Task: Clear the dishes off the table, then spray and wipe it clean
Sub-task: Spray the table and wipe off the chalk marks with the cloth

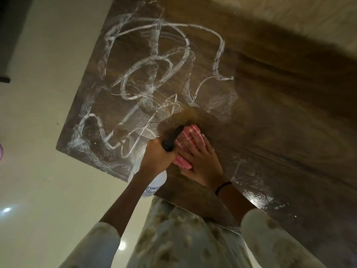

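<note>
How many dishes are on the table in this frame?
0. The visible wooden table holds only foam streaks, the pink cloth under the right hand, and the left hand holding a spray bottle. Its far right end is out of frame.

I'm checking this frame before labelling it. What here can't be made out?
- Spray bottle, head view: the label is partly hidden by the left hand and forearm, so the print can't be read in full.
- Pink cloth: mostly under the right hand, so its full shape is hidden.
- Table: its right end is cut off by the frame edge and its far edge is blurred.
</note>
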`<control>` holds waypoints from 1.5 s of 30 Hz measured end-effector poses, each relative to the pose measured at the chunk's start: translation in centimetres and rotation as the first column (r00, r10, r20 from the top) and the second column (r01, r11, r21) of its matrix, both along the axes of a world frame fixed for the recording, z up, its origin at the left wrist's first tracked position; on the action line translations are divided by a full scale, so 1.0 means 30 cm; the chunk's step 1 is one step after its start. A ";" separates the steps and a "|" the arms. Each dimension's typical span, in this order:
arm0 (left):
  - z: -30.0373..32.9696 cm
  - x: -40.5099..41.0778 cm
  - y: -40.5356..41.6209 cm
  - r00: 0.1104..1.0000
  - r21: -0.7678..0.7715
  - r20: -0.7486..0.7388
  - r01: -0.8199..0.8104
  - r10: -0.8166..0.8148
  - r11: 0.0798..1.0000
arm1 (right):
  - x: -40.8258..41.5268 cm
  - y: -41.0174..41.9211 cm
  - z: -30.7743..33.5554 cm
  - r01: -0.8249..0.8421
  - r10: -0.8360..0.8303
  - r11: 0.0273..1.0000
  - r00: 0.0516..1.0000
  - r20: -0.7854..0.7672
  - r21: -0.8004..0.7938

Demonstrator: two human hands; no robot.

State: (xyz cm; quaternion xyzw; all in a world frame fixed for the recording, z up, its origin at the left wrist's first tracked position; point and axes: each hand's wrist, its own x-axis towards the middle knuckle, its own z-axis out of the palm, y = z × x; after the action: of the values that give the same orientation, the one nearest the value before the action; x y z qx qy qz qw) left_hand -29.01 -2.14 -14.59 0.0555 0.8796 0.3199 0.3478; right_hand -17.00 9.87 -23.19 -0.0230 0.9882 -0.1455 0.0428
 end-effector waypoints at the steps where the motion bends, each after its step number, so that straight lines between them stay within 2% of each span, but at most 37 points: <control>1: 0.003 -0.007 0.008 1.000 -0.002 0.002 0.023 -0.023 1.000 | 0.035 0.028 -0.004 -0.002 0.002 0.999 1.000 0.012 0.034; 2: 0.006 -0.013 0.023 0.999 -0.007 0.009 0.047 -0.047 0.999 | 0.066 0.058 -0.002 0.037 -0.039 0.997 0.999 0.030 0.069; 4: 0.009 -0.020 0.060 0.995 -0.015 0.018 0.102 -0.102 0.995 | 0.117 0.118 -0.003 0.223 -0.232 0.969 0.970 0.079 0.107; 7: 0.005 -0.027 0.128 0.979 0.001 0.016 0.204 -0.204 0.979 | 0.139 0.178 0.020 0.563 -0.577 0.816 0.806 0.135 0.129; 9: 0.001 -0.027 0.178 0.972 0.009 0.026 0.235 -0.235 0.972 | 0.127 0.189 0.035 0.688 -0.699 0.715 0.699 0.149 0.126; 10: 0.000 -0.028 0.202 0.970 0.008 0.025 0.243 -0.243 0.970 | 0.121 0.189 0.041 0.709 -0.719 0.695 0.677 0.158 0.123; 14: -0.003 -0.036 0.276 0.964 -0.031 0.065 0.262 -0.259 0.965 | 0.124 0.188 0.038 0.699 -0.707 0.706 0.687 0.168 0.115; 21: 0.000 -0.081 0.317 0.958 -0.038 -0.020 0.285 -0.286 0.958 | 0.125 0.191 0.036 0.694 -0.700 0.712 0.690 0.183 0.106; 26: -0.009 -0.112 0.315 0.960 -0.037 -0.018 0.278 -0.279 0.960 | 0.117 0.242 0.029 0.643 -0.656 0.754 0.732 0.185 0.134; 35: -0.002 -0.173 0.249 0.983 0.011 0.013 0.182 -0.182 0.983 | -0.184 0.331 0.027 0.682 -0.689 0.724 0.709 0.149 0.107; 40: -0.001 -0.196 0.231 0.985 0.005 0.001 0.174 -0.174 0.985 | -0.268 0.209 0.019 0.517 -0.525 0.850 0.846 0.091 0.097; 43: -0.002 -0.217 0.230 0.986 0.012 0.040 0.161 -0.161 0.987 | -0.159 0.192 0.003 0.312 -0.322 0.943 0.943 0.086 0.116; 45: -0.003 -0.232 0.232 0.987 0.018 0.048 0.150 -0.151 0.989 | -0.072 0.243 -0.009 0.242 -0.259 0.957 0.961 0.099 0.162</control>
State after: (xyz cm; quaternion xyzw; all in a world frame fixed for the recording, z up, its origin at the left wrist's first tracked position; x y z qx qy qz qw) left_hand -35.96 4.83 -14.67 0.1163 0.8617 0.3006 0.3919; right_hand -19.16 17.15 -23.44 0.1145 0.9868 -0.0770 0.0843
